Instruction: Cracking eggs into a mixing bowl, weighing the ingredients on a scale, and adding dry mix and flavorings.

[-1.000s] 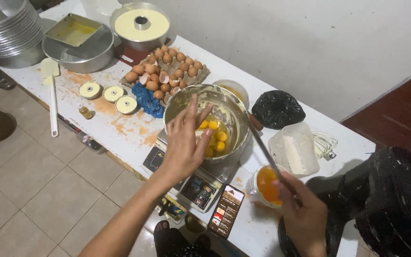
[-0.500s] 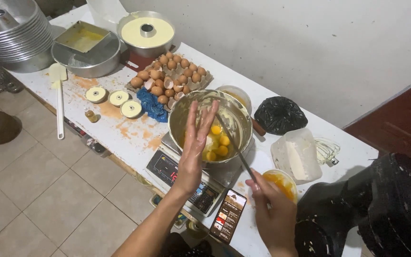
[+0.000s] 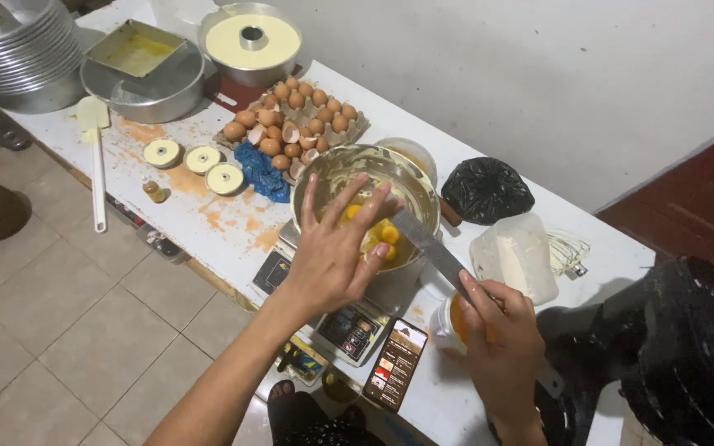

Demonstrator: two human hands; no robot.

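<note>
My left hand [image 3: 334,252] hovers palm down over a steel mixing bowl [image 3: 334,165], fingers spread, with nothing seen in it. Several egg yolks [image 3: 387,235] lie in the bowl, partly hidden by the fingers. The bowl stands on a digital scale [image 3: 355,328]. My right hand [image 3: 497,334] grips a long flat metal blade [image 3: 425,244], whose tip rests against the bowl's right rim. Under that hand sits a small cup of orange liquid [image 3: 451,324], half covered.
An egg tray [image 3: 301,114] with eggs and shells, a blue cloth [image 3: 258,171] and three small round lids [image 3: 202,158] lie behind the bowl. Further back are a batter-filled tube pan [image 3: 251,41], stacked pans [image 3: 10,45] and a white spatula [image 3: 97,169]. A phone [image 3: 396,364], black bag [image 3: 486,190] and plastic tub [image 3: 519,258] are close by.
My right hand has brought the blade up from the cup until it rests against the bowl's rim. My left hand stays over the bowl with its fingers spread wider.
</note>
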